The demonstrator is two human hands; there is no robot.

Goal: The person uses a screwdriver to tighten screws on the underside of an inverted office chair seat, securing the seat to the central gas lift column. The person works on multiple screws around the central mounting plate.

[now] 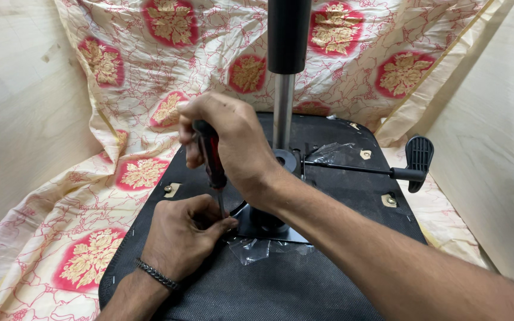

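An upturned chair seat [328,279] with black fabric underside lies on a patterned cloth. A metal mounting plate [281,233] and a chrome and black gas cylinder [285,77] rise from its middle. My right hand [230,142] grips a screwdriver [211,159] with a red and black handle, held upright, its tip down at the plate's left edge. My left hand [182,235], with a chain bracelet on the wrist, pinches around the screwdriver's tip near the plate. The screw itself is hidden by my fingers.
A black adjustment lever [414,163] sticks out to the right of the mechanism. Clear plastic wrap [251,249] lies by the plate. Brass-coloured fittings [389,200] sit on the seat's corners. The cream and red floral cloth [90,255] covers the floor between plywood walls [495,148].
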